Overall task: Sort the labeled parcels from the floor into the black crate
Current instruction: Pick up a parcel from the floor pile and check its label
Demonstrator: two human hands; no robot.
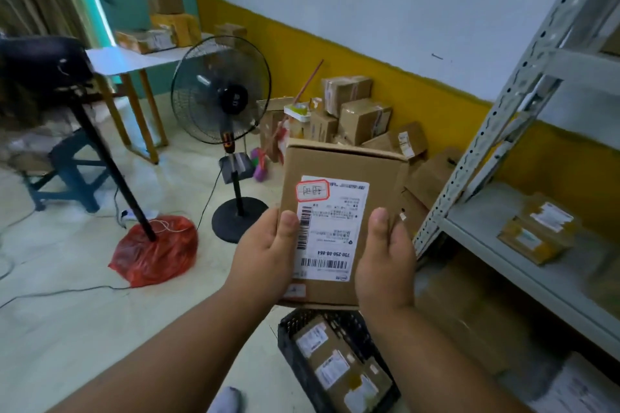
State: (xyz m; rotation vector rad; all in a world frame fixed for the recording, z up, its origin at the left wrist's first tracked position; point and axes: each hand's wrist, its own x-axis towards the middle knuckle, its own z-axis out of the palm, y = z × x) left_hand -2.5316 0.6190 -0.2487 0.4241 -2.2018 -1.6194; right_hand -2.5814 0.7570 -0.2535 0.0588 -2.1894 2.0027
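A brown cardboard parcel (339,164) with a white shipping label is held up in front of me, label facing me and upside down. My left hand (265,251) grips its lower left edge, thumb on the label's barcode. My right hand (385,258) grips the lower right edge, thumb on the label. Directly below on the floor sits the black crate (292,339) with several labeled parcels (332,369) inside. More cardboard parcels (365,117) are piled on the floor against the yellow-and-white wall.
A standing fan (221,100) is left of the held parcel, its cable running across the floor. A red plastic bag (154,251) weighs down a black pole. A grey metal shelf rack (523,238) with parcels stands at right. A table and a blue stool (73,171) are at left.
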